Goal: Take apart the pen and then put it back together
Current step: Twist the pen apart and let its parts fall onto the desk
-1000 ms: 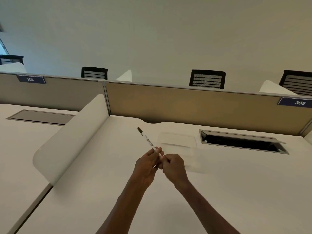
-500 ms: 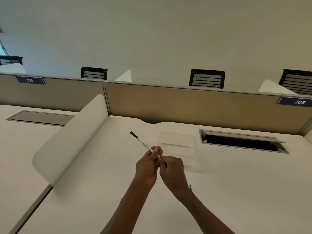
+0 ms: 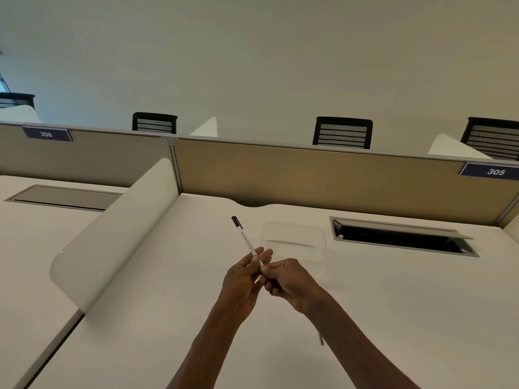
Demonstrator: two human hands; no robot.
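A slim white pen [image 3: 245,238] with a black end points up and to the left above the white desk [image 3: 168,318]. My left hand [image 3: 243,276] pinches its lower barrel between thumb and fingers. My right hand [image 3: 289,280] is closed around the pen's near end, touching the left hand; that end is hidden inside the fingers. A small thin grey part [image 3: 321,338] lies on the desk just beside my right forearm.
A clear plastic tray [image 3: 295,240] sits on the desk beyond my hands. To the right is an open cable slot [image 3: 401,238]. A white curved divider [image 3: 118,234] stands on the left. A tan partition [image 3: 323,178] closes the far edge, with black chairs behind it.
The pen has swung: its black end dipped left half a second ago and now points more upright. Both hands stay joined at the pen's near end.
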